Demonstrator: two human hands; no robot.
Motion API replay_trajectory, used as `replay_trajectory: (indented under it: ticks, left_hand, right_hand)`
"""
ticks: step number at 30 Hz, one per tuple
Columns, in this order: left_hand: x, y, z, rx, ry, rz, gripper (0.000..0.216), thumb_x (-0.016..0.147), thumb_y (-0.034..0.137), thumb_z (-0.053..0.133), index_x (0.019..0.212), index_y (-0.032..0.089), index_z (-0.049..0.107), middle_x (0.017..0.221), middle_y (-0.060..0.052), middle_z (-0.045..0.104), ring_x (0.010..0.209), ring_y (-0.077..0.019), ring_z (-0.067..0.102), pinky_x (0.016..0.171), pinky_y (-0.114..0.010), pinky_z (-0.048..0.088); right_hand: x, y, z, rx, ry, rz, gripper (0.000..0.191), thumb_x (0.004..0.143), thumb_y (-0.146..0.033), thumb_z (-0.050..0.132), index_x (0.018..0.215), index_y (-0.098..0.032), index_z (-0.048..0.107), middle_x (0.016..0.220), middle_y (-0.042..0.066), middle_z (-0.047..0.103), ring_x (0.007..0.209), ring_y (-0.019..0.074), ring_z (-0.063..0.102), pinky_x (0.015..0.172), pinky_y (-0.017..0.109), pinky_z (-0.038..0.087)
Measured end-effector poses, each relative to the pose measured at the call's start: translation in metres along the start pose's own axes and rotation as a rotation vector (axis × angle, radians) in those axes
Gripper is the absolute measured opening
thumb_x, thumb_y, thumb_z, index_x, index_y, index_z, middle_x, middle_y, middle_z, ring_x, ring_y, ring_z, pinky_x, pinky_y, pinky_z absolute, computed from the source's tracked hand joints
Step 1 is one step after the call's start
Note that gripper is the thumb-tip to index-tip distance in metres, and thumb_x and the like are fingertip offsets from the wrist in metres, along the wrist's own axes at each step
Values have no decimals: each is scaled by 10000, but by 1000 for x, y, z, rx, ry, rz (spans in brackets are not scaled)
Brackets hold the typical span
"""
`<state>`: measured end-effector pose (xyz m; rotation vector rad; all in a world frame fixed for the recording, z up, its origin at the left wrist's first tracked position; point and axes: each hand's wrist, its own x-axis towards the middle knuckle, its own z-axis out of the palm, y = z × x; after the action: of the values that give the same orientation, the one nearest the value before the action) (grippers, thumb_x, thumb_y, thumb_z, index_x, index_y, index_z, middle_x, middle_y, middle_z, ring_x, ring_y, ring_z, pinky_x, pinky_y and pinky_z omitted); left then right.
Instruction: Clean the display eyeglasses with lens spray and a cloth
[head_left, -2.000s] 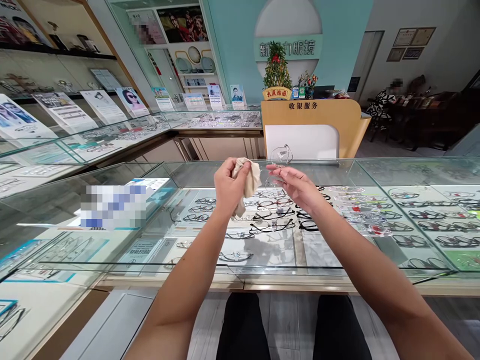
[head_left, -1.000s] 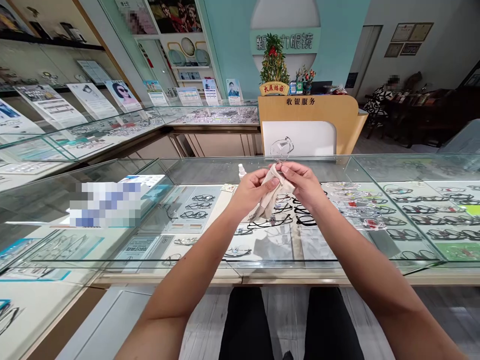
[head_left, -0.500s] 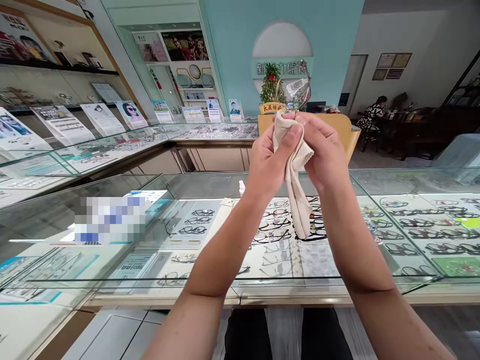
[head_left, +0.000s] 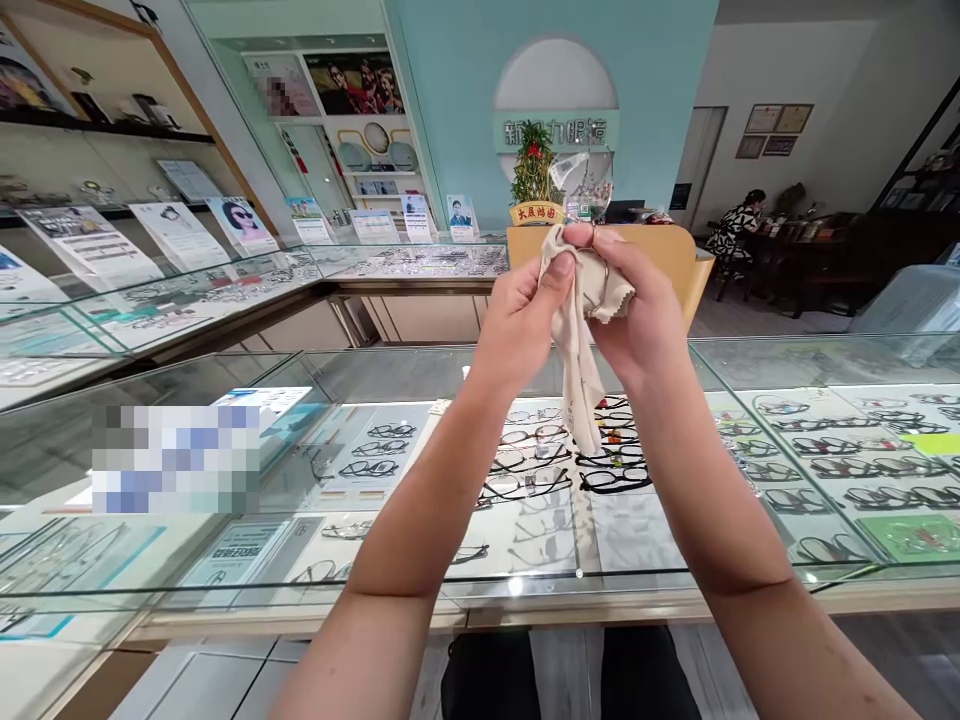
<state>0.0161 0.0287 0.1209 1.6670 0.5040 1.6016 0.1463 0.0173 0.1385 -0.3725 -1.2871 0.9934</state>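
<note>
Both hands are raised above the glass display case [head_left: 480,585], close together. My left hand [head_left: 521,315] is closed on a cream wiping cloth [head_left: 581,385], thumb pressed on it, and the cloth's long end hangs down. My right hand [head_left: 649,300] pinches a pair of thin-rimmed eyeglasses [head_left: 606,270]. The cloth is around part of the eyeglasses, its zigzag edge showing beside the right palm. A white tag [head_left: 568,170] stands out above the fingers. Much of the eyeglasses is hidden by cloth and fingers.
Rows of eyeglasses [head_left: 615,480] lie inside the case under the hands. Another glass counter [head_left: 420,262] runs along the left and back. A yellow desk with a potted plant [head_left: 532,165] stands ahead. A seated person [head_left: 735,225] is at the far right.
The cloth has shifted between my hands: more is bunched toward the right palm, and a thin rim now shows against it. The tag above has turned. My view has moved slightly.
</note>
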Motion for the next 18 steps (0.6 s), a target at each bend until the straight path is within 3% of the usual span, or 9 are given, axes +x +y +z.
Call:
replay_trajectory:
  ticks: [5,8,12,18]
  left_hand:
    - [-1,8,-19,-82,-265,-99,580,837,729,900,1062,214,752,944,-43,719,994,-263,760,801,-336,622]
    - [1,7,-19,-67,-306,-100,571,824,655,938,1131,207,761,1006,-50,757,997,-257,763,852,-341,628]
    - [1,-4,-12,-48,-209,-65,515,824,579,959,1114,197,771,1032,-54,786,942,-225,757,840,-322,612]
    - [-4,-19,7,-23,84,53,521,870,674,893,1103,222,777,938,-25,775,868,-203,739,778,-312,583]
  right_hand:
    - [2,4,-6,90,-18,59,169,962,-404,719,923,-280,827,1115,8,829,1340,277,728,1154,450,592]
    - [5,9,-7,61,11,84,203,934,-474,770,941,-273,800,1202,25,834,1401,310,697,1148,496,602]
    - [6,19,-3,111,60,119,225,874,-490,805,947,-278,792,1215,34,842,1416,317,689,1157,489,609]
    - [-3,26,13,102,98,76,269,893,-535,781,980,-280,793,1239,42,831,1438,304,674,1223,470,551]
